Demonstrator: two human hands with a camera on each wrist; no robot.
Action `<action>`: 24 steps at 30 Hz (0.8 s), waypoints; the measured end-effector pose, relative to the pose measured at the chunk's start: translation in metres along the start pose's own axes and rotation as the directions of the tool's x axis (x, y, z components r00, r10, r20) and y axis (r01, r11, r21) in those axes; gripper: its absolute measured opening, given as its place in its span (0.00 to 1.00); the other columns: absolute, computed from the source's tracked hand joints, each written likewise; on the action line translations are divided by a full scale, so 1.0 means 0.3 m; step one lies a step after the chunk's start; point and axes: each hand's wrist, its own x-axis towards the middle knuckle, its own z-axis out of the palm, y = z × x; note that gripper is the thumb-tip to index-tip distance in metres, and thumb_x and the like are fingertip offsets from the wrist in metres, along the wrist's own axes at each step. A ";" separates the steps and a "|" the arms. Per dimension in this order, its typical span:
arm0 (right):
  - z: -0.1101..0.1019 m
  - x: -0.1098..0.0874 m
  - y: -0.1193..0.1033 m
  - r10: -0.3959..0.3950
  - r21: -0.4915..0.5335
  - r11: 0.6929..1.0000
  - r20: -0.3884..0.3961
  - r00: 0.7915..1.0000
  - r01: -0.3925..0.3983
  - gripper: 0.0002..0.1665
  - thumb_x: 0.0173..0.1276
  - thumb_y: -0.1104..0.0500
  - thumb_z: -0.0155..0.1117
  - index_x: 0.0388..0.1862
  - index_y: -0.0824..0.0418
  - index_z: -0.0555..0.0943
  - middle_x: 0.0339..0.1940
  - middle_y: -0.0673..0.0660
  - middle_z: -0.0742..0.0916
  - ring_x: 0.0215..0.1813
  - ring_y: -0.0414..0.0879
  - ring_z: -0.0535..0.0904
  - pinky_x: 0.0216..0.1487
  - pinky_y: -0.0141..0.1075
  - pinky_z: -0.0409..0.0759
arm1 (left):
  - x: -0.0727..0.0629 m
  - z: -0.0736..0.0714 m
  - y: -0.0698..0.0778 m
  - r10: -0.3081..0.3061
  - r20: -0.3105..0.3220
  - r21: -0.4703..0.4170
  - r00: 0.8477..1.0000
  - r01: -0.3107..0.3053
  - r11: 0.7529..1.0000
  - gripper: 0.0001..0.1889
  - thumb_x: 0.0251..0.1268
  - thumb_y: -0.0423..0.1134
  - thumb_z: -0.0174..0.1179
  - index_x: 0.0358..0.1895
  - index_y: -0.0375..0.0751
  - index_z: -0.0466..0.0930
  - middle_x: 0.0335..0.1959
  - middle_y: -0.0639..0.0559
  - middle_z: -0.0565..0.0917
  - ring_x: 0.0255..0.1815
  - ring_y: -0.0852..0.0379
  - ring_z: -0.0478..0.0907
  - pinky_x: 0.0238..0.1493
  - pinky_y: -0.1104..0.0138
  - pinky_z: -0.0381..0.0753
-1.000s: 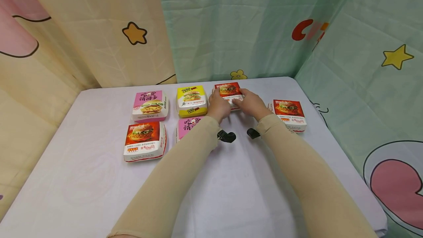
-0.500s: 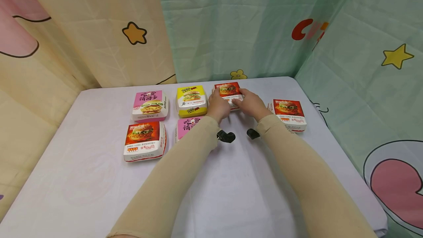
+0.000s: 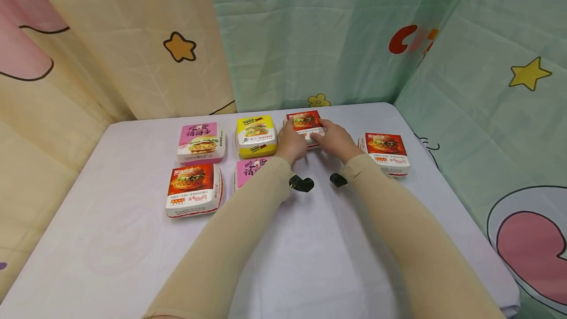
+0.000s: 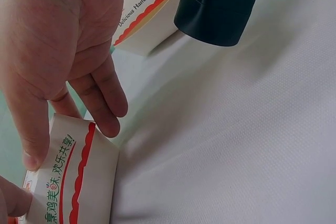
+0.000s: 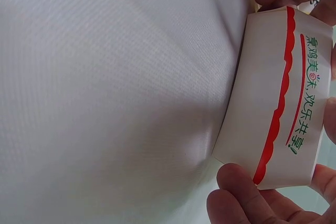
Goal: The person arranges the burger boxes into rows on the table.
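A red-and-white burger box (image 3: 305, 121) lies at the back of the table, between my two hands. My left hand (image 3: 292, 144) holds its left end, thumb on the lid and fingers down along the side. At the right end my right hand (image 3: 338, 141) has the same hold, thumb on the lid's near part. The right wrist view shows the box's front wall (image 5: 268, 98), with fingertips at both ends and its lower edge right at the cloth. A yellow-and-white burger box (image 3: 257, 137) stands close beside my left hand.
A pink burger box (image 3: 201, 143) and a red one (image 3: 195, 190) lie at left. Another pink box (image 3: 249, 169) is partly hidden by my left sleeve; another red box (image 3: 386, 154) lies at right. Curtains rise behind the white-covered table (image 3: 110, 240).
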 end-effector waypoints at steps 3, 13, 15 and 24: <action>0.000 -0.001 -0.001 0.002 -0.004 1.000 0.002 1.000 -0.002 0.46 0.80 0.41 0.59 0.88 0.52 0.54 0.86 0.62 0.66 0.83 0.61 0.63 0.83 0.58 0.62 | 0.001 -0.001 -0.001 0.004 -0.006 -0.002 1.000 -0.004 1.000 0.38 0.78 0.36 0.49 0.87 0.53 0.48 0.86 0.44 0.54 0.78 0.45 0.62 0.80 0.50 0.68; 0.002 0.012 0.004 -0.004 -0.014 1.000 -0.001 1.000 0.004 0.46 0.80 0.40 0.58 0.88 0.52 0.54 0.85 0.62 0.66 0.83 0.61 0.63 0.82 0.58 0.63 | 0.007 -0.003 0.008 0.007 -0.005 0.024 1.000 -0.007 1.000 0.37 0.79 0.37 0.48 0.87 0.53 0.48 0.88 0.44 0.50 0.82 0.46 0.58 0.81 0.49 0.65; 0.002 0.014 0.005 -0.008 -0.013 1.000 -0.003 1.000 0.008 0.46 0.80 0.40 0.58 0.88 0.52 0.54 0.85 0.62 0.66 0.83 0.61 0.64 0.82 0.58 0.63 | 0.006 -0.004 0.010 0.008 -0.001 0.029 1.000 -0.008 1.000 0.37 0.79 0.37 0.47 0.87 0.52 0.47 0.88 0.45 0.49 0.83 0.46 0.57 0.82 0.50 0.64; 0.004 0.014 0.005 -0.026 -0.019 0.999 -0.015 1.000 0.026 0.46 0.80 0.41 0.59 0.88 0.54 0.55 0.85 0.62 0.66 0.83 0.61 0.63 0.83 0.58 0.62 | -0.004 -0.011 0.010 0.012 0.010 0.020 1.000 -0.012 1.000 0.37 0.79 0.36 0.49 0.87 0.51 0.48 0.88 0.43 0.49 0.83 0.46 0.57 0.81 0.50 0.65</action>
